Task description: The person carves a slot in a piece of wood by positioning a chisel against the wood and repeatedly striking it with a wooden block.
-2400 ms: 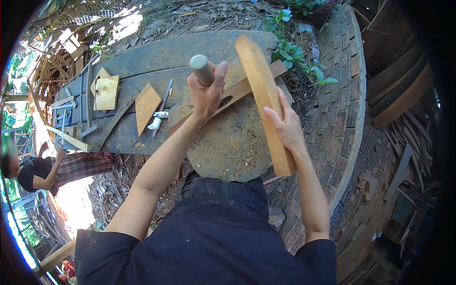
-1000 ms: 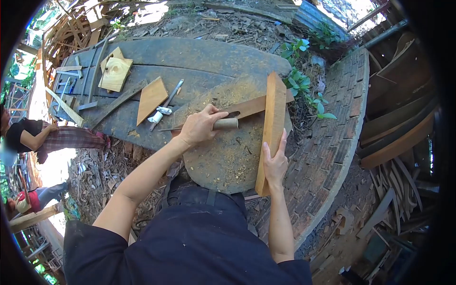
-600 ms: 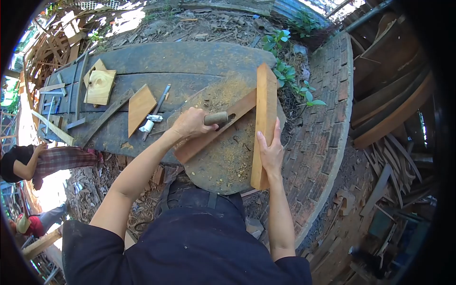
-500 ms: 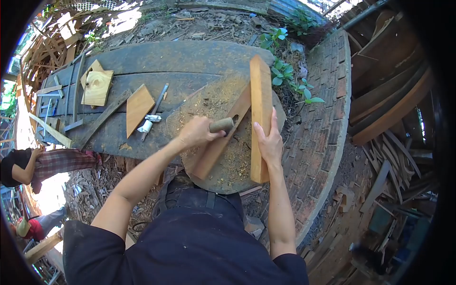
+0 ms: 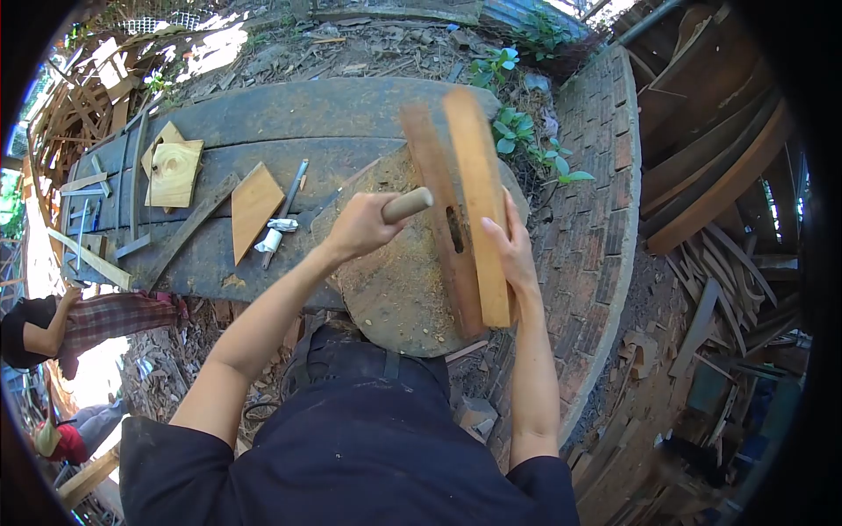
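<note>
My left hand is closed round a thick wooden handle, whose rounded end points right. Its other end is hidden by my fist. My right hand grips a long pale wooden beam by its right side, thumb on the near face. Just left of that beam stands a reddish-brown wooden piece with an oblong slot, its upper end blurred. I cannot tell what supports it. Both pieces are over the round wooden block, which is strewn with sawdust and chips.
On the dark plank bench lie a diamond-shaped board, pale wooden pieces, a white-wrapped item and strips. A brick ledge runs along the right, near leafy plants. Another person is at far left.
The slotted piece has swung from a slant across the block to nearly parallel with the beam. The beam's top has tilted left. My left hand and the handle have risen slightly.
</note>
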Demonstrator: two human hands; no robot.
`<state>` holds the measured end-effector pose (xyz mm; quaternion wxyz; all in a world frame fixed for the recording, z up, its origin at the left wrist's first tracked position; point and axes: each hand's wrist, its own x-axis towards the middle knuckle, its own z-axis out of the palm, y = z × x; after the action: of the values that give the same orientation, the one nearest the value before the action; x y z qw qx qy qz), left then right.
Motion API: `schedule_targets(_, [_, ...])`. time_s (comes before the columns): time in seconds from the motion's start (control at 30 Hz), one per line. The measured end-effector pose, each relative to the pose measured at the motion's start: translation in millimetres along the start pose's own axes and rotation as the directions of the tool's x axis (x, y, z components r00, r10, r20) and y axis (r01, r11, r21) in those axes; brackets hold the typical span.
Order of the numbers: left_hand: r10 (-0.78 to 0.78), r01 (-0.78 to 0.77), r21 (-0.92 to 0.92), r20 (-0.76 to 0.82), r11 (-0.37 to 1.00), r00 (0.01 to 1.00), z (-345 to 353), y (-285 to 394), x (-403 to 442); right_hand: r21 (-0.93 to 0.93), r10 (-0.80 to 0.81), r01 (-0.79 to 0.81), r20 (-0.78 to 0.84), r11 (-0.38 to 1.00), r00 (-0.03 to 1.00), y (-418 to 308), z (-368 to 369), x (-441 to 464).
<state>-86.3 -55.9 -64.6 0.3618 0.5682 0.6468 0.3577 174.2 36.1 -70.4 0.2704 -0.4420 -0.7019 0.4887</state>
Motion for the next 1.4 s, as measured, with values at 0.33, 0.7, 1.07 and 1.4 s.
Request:
schedule_targets(0.33, [0.225,-0.561,0.509,0.578,0.653,0.785,26.7,9.5,102.2,-0.024,0.152,-0.155,-0.090,0.988,0.984,23.5,-8.6,-34.0])
schedule_targets(0.7, [0.178,-0.493,0.525,0.539,0.694,0.824,-11.8,-1.7,59.4,-0.103,0.140,-0.150,-0.102,0.983,0.985,24.9,-6.7,-30.8])
schedule_targets(1.07, [0.201,-0.199,-0.627,-0.068,0.753,0.977,-60.0,69.2,82.6,-0.045,0.169,-0.175,-0.112,0.984,0.979,18.3,-6.1,-32.6])
schedule_targets(1.4, [0.120,-0.181,-0.773,-0.136,0.608,0.983,-11.3,85.4,83.6,-0.061,0.181,-0.191,-0.135,0.980,0.974,20.1,-6.3,-32.9])
